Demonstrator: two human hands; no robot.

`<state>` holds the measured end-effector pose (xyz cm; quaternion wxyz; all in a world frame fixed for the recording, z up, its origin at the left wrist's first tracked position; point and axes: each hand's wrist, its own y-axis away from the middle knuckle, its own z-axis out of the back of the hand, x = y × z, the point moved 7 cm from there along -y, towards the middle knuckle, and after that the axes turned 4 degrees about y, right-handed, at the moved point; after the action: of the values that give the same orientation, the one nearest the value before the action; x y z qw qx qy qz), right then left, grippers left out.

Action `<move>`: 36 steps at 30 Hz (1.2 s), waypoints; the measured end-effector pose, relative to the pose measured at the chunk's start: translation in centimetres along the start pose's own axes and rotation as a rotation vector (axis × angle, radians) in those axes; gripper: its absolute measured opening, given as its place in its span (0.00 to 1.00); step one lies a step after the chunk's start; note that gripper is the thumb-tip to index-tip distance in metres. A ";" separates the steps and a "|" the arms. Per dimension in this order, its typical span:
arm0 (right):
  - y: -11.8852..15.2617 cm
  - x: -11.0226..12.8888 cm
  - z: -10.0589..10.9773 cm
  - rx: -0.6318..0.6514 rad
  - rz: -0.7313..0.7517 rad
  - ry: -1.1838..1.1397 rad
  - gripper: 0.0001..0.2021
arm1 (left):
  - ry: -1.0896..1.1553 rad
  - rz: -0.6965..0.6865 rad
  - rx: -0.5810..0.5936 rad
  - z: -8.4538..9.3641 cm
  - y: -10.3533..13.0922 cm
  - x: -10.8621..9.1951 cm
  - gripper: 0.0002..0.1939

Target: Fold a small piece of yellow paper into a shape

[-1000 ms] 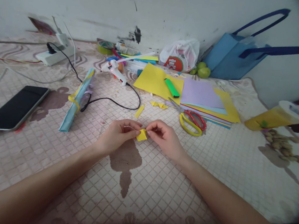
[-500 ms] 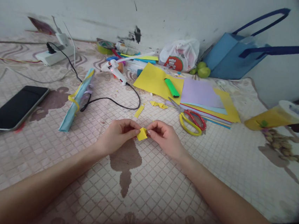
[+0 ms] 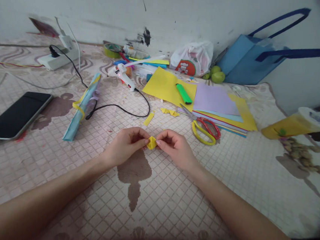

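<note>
A small folded piece of yellow paper (image 3: 152, 143) is pinched between my two hands, above the patterned tablecloth (image 3: 180, 205). My left hand (image 3: 128, 143) grips its left edge with thumb and forefinger. On the opposite edge, the thumb and forefinger of my right hand (image 3: 176, 147) are closed. Just beyond my fingers lie a yellow paper strip (image 3: 149, 118) and a few small folded yellow pieces (image 3: 169, 112). Scissors (image 3: 204, 130) with red and yellow handles rest to the right of them.
Behind are a glue gun (image 3: 124, 77) with its black cord, coloured paper sheets (image 3: 217, 99) and a green cutter (image 3: 183, 94). A rolled blue paper (image 3: 81, 108) and a phone (image 3: 16, 115) lie left. At right stands a drink cup (image 3: 292, 125); a blue bag (image 3: 247, 60) leans against the wall.
The yellow piece has been pressed or folded into a smaller, rounder shape between my fingertips. My right fingers have come slightly closer to the left ones.
</note>
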<state>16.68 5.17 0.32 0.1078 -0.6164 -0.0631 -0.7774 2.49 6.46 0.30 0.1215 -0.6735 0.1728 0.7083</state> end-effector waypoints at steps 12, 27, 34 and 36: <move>0.0 0.0 0.1 -0.025 -0.013 0.044 0.04 | -0.067 -0.018 -0.071 0.3 0.3 -0.2 0.05; 0.1 0.1 -0.3 -0.007 -0.084 -0.093 0.04 | -0.072 0.036 -0.040 0.1 0.4 -0.2 0.11; 0.1 -1.2 -0.7 0.022 -0.212 -0.350 0.07 | 0.260 0.310 0.008 -0.6 0.4 1.4 0.08; 0.0 -1.5 -0.8 0.028 -0.233 -0.388 0.09 | 0.315 0.365 0.011 -0.7 0.5 1.6 0.07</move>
<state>16.29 5.08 -1.27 0.0116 -0.7415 -0.1642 -0.6505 2.84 5.62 -1.27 -0.0334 -0.7325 0.3124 0.6040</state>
